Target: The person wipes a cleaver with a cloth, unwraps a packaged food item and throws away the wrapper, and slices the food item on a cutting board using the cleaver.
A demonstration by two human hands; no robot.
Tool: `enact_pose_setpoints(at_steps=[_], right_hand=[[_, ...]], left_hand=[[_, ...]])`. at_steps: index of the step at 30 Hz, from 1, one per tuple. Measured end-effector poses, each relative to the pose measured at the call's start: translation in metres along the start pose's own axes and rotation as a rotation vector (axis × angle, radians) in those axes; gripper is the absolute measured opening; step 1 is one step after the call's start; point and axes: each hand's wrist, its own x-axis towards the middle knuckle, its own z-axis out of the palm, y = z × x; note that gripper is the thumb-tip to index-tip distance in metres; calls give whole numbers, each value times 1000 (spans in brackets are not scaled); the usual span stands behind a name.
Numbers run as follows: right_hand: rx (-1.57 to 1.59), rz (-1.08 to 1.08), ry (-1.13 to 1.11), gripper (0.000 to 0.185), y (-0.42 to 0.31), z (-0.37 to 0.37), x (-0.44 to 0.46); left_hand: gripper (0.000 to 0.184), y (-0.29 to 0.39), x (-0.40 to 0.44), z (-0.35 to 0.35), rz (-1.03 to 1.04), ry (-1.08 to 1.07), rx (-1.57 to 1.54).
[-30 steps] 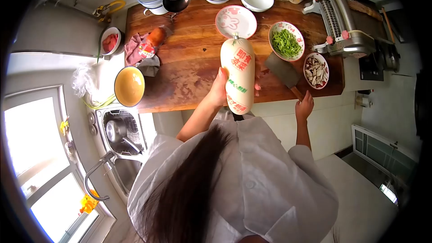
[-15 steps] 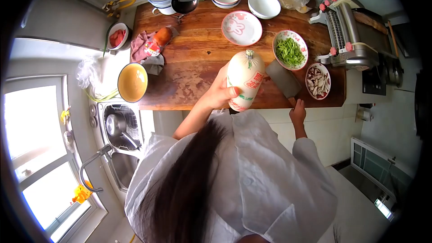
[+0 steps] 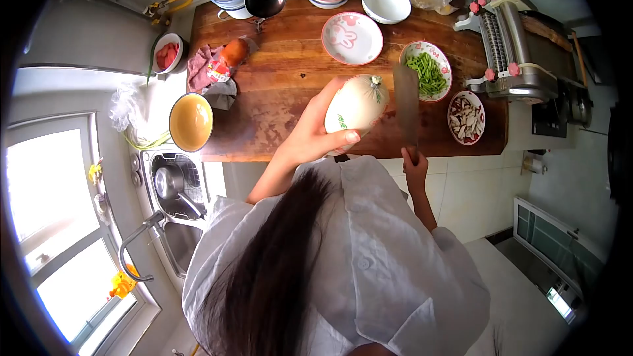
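My left hand [image 3: 315, 126] is wrapped round a plump white plastic-wrapped package [image 3: 356, 104], holding it up over the front of the wooden worktop [image 3: 277, 115]. Its gathered, tied end points up and to the right, and green print shows on its side. In my right hand [image 3: 414, 170] is the handle of a cleaver [image 3: 406, 102], whose broad blade stands almost edge-on just right of the package, apart from it. Beyond the blade is a bowl of chopped green vegetable pieces [image 3: 427, 74]. A bowl of sliced mushrooms [image 3: 466, 118] sits nearer the right edge.
A rabbit-patterned plate [image 3: 353, 38] and white bowls [image 3: 386, 3] stand at the back. On the left are a yellow bowl [image 3: 191, 122], a carrot-like orange item [image 3: 234, 52] on a cloth, and the sink [image 3: 181, 244]. A pasta machine [image 3: 514, 46] stands at the right.
My left hand has tilted the package, turning its red lettering mostly out of view. My right hand has moved left, and the cleaver blade has swung upright beside the package.
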Motion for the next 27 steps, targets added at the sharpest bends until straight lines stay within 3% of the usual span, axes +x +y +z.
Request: enact_pose_setpoints(at_steps=[2, 4, 6, 8, 10, 12, 15, 17, 21, 27], right_hand=[[139, 80, -51, 27, -18, 5, 3], [170, -105, -73, 31, -30, 8, 8], [58, -143, -65, 29, -30, 7, 19], [-51, -171, -58, 28, -30, 11, 24], [-2, -52, -144, 30, -37, 23, 25], [166, 68, -245, 32, -48, 34, 21], [112, 60, -300, 35, -57, 51, 25], [-27, -176, -292, 42, -49, 64, 31], [-93, -3, -371, 49, -47, 79, 34], [-165, -65, -395, 51, -63, 77, 31]], left_hand=[[63, -4, 2, -2, 27, 27, 165], [61, -10, 5, -7, 70, 56, 330], [58, -21, 8, -12, -15, 274, 712], [56, -68, 8, -42, -54, 311, 1150], [55, -120, 1, -70, -246, 288, 1271], [55, -153, -5, -81, -236, 261, 1314], [54, -192, -14, -89, -179, 267, 1389], [49, -208, -16, -91, -89, 351, 1399], [51, -207, -18, -87, -86, 381, 1390], [52, -211, -17, -90, -51, 415, 1402]])
